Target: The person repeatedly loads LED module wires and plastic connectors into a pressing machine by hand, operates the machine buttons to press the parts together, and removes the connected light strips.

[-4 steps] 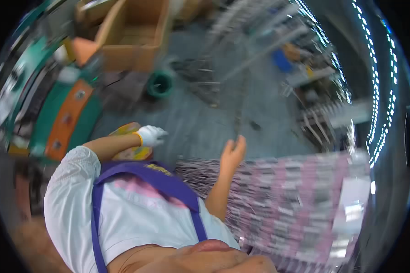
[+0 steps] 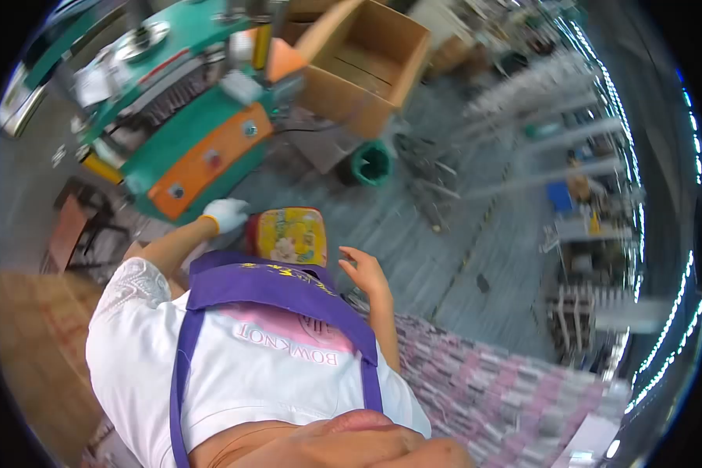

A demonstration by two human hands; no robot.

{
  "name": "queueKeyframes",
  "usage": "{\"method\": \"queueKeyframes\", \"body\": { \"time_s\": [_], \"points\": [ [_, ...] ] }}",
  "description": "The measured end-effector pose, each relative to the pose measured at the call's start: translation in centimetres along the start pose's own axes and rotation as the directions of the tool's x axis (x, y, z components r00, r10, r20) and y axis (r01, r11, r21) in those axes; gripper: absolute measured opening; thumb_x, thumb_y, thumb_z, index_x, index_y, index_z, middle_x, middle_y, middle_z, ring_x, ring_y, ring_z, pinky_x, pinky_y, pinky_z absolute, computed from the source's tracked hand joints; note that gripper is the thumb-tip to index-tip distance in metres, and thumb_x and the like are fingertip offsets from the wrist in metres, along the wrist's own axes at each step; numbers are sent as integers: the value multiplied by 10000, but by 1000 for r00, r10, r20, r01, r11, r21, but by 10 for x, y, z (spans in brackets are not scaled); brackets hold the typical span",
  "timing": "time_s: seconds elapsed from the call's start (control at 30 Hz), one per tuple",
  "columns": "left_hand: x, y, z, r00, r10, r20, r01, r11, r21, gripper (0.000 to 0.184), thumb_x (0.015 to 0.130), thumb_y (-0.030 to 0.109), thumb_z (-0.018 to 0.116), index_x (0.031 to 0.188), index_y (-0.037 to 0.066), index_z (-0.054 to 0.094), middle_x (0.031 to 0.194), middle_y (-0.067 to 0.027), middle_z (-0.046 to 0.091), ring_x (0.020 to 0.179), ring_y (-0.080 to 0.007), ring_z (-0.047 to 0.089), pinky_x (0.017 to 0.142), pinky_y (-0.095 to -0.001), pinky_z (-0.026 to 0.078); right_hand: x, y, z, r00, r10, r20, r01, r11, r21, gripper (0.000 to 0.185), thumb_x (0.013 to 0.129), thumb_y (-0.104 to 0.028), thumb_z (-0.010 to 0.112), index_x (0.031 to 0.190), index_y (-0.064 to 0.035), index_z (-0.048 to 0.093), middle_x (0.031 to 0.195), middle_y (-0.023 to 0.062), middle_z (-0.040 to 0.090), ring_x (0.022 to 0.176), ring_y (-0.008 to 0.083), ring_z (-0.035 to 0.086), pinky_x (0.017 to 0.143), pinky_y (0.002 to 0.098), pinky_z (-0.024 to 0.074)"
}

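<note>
My left hand (image 2: 226, 215), in a white glove with a yellow cuff, is beside the lower edge of a green machine (image 2: 144, 160) with an orange panel (image 2: 210, 160). Its fingers are somewhat blurred but look loosely stretched, and nothing shows in them. Between my hands, in front of my purple apron (image 2: 265, 287), is a yellow, flower-patterned seat-like thing (image 2: 292, 234) with a red edge. My bare right hand (image 2: 364, 271) hangs in the air to the right of it, fingers apart and holding nothing.
A cardboard box (image 2: 351, 109) and a green bin (image 2: 370, 164) stand beyond the machine. Grey and pink bundled strips (image 2: 476, 363) are stacked at my right. Another cardboard surface (image 2: 35, 343) is at my left. Racks (image 2: 577, 320) stand farther right.
My view has turned left, so the machine, box and bin sit farther right in it. My left hand is now closer to the machine. The yellow patterned thing shows more fully.
</note>
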State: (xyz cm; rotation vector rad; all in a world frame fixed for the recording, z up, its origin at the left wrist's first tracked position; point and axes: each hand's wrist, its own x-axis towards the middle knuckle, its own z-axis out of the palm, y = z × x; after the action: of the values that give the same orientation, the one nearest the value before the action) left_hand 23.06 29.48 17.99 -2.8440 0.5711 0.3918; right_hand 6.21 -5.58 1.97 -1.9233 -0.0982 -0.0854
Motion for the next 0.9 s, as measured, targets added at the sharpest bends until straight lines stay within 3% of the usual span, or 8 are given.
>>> {"method": "queueKeyframes", "body": {
  "time_s": [0.03, 0.1, 0.17, 0.33, 0.6, 0.73, 0.83, 0.9],
  "points": [
    [-10, -33, -11, 975, -205, -80, 204, 979, -23, 450, 886, 377, 545, 1271, 152, 612, 1201, -179, 660, 1068, -366, 650, 910, -478, 515, 35, -11, -5, 988, 84, 128, -94, 993, 76, 430, 862, -168, 701, 1274, -75, 623, 1183, 166, 681, 1040, 317, 675, 910, 377, 525],
    [45, -25, 188, 859, -501, -109, 380, 765, -520, 377, 903, 373, 541, 1187, 153, 656, 1103, -176, 691, 1030, -378, 655, 876, -477, 524, 53, 56, -48, 948, 240, 208, -171, 938, -300, 433, 868, -167, 695, 1278, -58, 613, 1192, 162, 677, 1054, 300, 669, 902, 382, 524],
    [9, 0, 269, 745, -667, 0, 467, 521, -715, 354, 909, 373, 548, 1160, 157, 674, 1073, -185, 698, 1031, -388, 652, 869, -479, 519, 44, 80, -50, 988, 58, 142, 30, 834, -551, 409, 879, -148, 681, 1268, -44, 611, 1151, 177, 684, 1014, 301, 682, 864, 378, 536],
    [8, 60, 325, 735, -677, 34, 365, 353, -862, 356, 926, 350, 547, 1187, 133, 656, 1157, -181, 665, 1081, -387, 624, 923, -467, 496, 89, 87, -14, 928, 142, 344, 32, 890, -454, 393, 888, -170, 677, 1252, -37, 617, 1130, 191, 678, 1022, 324, 672, 887, 383, 525],
    [69, 88, 276, 483, -852, -204, 85, 278, -957, 310, 898, 201, 641, 1197, 120, 643, 1201, -112, 641, 1108, -321, 611, 922, -404, 497, 232, 79, 50, 887, -170, 430, 370, 818, -440, 243, 910, -136, 615, 1131, -38, 634, 1009, 193, 676, 894, 367, 662, 771, 455, 526],
    [118, 67, 239, 338, -852, -400, 17, 431, -902, 285, 878, 143, 658, 1157, 82, 671, 1157, -121, 665, 1064, -328, 634, 919, -388, 506, 312, 94, 82, 870, -289, 401, 470, 732, -493, 216, 912, -173, 646, 1044, -3, 648, 1104, 213, 660, 1037, 383, 629, 860, 465, 505],
    [163, 77, 228, 267, -862, -430, 42, 456, -889, 272, 876, 142, 659, 1142, 91, 682, 1147, -115, 671, 1064, -322, 636, 912, -387, 513, 368, 137, 92, 691, -681, 241, 627, 400, -668, 283, 901, -218, 670, 1066, 4, 607, 1287, 299, 536, 1176, 486, 505, 986, 546, 437],
    [193, 98, 227, 218, -860, -461, -13, 470, -883, 233, 892, 133, 648, 1117, 90, 690, 1124, -111, 672, 1033, -306, 650, 892, -378, 522, 386, 173, 96, 774, -566, 283, 555, 392, -733, 305, 896, -228, 669, 1085, -1, 593, 1330, 317, 516, 1231, 506, 483, 1014, 551, 434]
  ]
}}
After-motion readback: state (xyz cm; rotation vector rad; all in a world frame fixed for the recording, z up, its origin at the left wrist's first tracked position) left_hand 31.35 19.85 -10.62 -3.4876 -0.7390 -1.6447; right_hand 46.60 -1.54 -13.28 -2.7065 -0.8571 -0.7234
